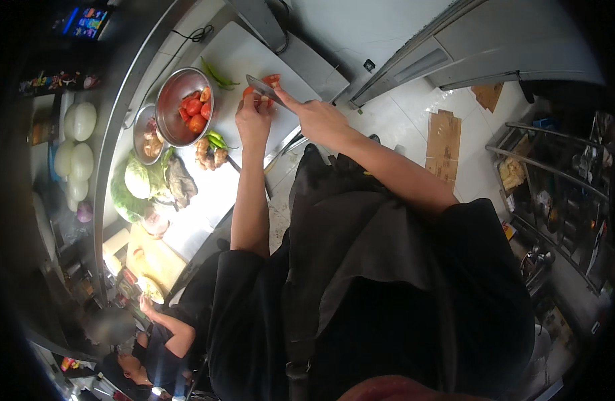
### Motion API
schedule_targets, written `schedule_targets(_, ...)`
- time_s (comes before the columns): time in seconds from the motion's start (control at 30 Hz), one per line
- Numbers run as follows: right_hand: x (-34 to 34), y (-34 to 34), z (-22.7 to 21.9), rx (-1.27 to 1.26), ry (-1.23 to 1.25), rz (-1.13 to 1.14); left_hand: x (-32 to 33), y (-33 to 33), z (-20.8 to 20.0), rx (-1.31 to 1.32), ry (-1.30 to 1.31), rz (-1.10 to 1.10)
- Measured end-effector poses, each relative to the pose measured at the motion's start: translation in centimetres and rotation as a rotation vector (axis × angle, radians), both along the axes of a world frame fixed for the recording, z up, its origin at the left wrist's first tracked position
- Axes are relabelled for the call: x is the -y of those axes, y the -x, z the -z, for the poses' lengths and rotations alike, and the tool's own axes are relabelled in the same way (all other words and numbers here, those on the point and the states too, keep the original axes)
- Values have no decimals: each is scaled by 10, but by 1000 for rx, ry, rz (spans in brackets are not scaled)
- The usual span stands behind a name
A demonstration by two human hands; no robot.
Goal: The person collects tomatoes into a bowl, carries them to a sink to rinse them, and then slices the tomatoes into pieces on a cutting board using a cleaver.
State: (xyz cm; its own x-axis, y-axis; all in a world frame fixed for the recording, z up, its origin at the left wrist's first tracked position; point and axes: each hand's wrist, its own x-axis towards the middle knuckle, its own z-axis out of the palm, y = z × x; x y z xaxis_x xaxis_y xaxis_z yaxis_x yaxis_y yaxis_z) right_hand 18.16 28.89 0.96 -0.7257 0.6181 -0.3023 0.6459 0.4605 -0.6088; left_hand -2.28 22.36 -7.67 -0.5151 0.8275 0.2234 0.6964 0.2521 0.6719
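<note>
My right hand (319,121) grips a kitchen knife (262,85), its index finger stretched along the blade. Beside it, the fingers of my left hand (254,124) are closed round a red tomato (248,91), partly hidden by the fingers and blade. A cut piece of tomato (272,78) lies just past the blade on the white cutting board (235,48). To the left, a steel bowl (168,95) holds several tomato pieces (196,111). Long green chillies (217,75) rest on the board between bowl and knife.
Left of me stand a smaller bowl (141,134), ginger-like roots (210,155), more green chillies (217,139) and a cabbage (139,176). Farther down the counter, a person (172,336) works near a wooden board (157,255). At right are flattened cardboard (443,148) and a metal rack (554,137).
</note>
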Motion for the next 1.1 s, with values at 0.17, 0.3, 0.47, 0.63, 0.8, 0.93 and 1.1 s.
schedule_targets(0.17,2,14,35,-129,-3,65,1,-5,-7,33,76,-18)
schedule_targets(0.3,-15,15,35,-195,70,68,18,-9,-23,-335,-54,-104)
schedule_targets(0.47,-8,2,23,-278,97,170,80,-3,-3,-155,-52,-340)
schedule_targets(0.63,-15,-10,43,-272,18,342,78,-13,-8,-188,-47,-147)
schedule_targets(0.8,-29,-19,69,-339,25,389,35,15,2,-189,-67,99)
schedule_targets(0.93,-33,-18,74,-400,355,483,5,37,1,-109,-90,220)
schedule_targets(1.1,-20,0,87,-477,658,513,-19,8,14,-154,-205,109)
